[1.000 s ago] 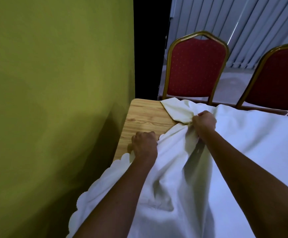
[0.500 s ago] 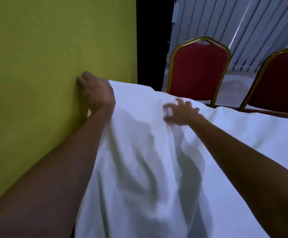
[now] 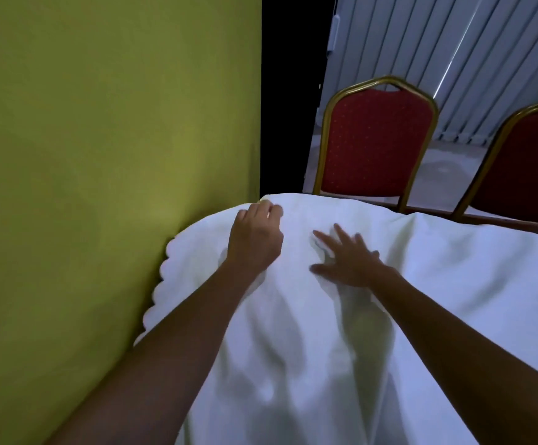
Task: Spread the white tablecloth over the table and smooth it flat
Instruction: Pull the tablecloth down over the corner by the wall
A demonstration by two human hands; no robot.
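Note:
The white tablecloth [image 3: 437, 284] with a scalloped left edge covers the table, whose top is hidden under it. My left hand [image 3: 256, 242] rests at the cloth's far left corner, its fingers curled down onto the fabric near the edge. My right hand [image 3: 347, 261] lies palm down on the cloth just right of it, fingers spread and slightly blurred. Soft folds and wrinkles run along the cloth between my forearms [image 3: 293, 364].
A yellow-green wall [image 3: 100, 155] stands tight against the table's left side. Two red chairs with gold frames stand behind the far edge, one at the middle [image 3: 376, 142], one at the right [image 3: 530, 168]. Vertical blinds hang behind them.
The cloth was bunched with bare wood showing, then lifted toward the wall; now it lies down over the far left corner. My left hand has come down, my right hand has opened flat.

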